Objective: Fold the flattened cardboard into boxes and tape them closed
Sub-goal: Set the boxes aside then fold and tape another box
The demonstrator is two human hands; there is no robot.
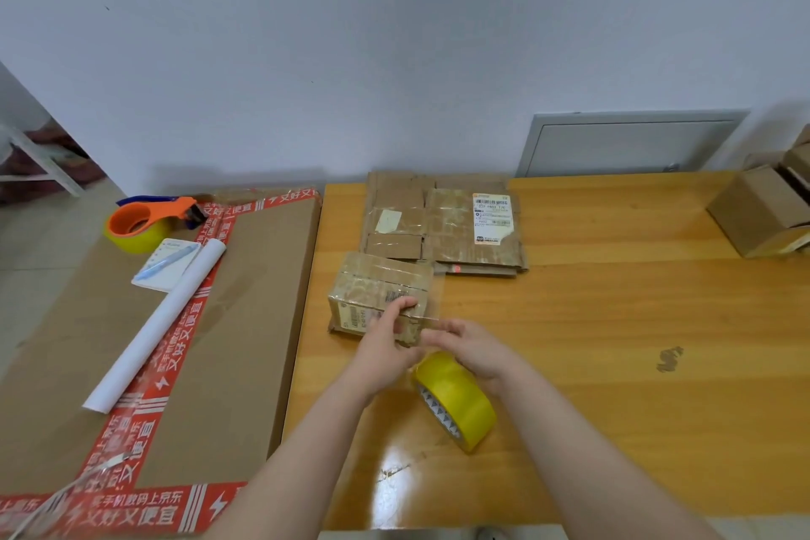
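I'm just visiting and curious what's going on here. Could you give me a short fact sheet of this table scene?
Activity: taping a small cardboard box closed
Left hand: fingers press on the box
Right hand: pinches a clear tape strip running from the box
Near hands: yellow tape roll on the wooden table
Behind: flattened cardboard stack
Left side: orange tape dispenser, notepad with pen, white paper roll on a large carton

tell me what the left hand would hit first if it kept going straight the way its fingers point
The small taped box: the left hand points away and slightly right, and its fingertips seem to rest on the box's top. Past it lies the flattened cardboard.
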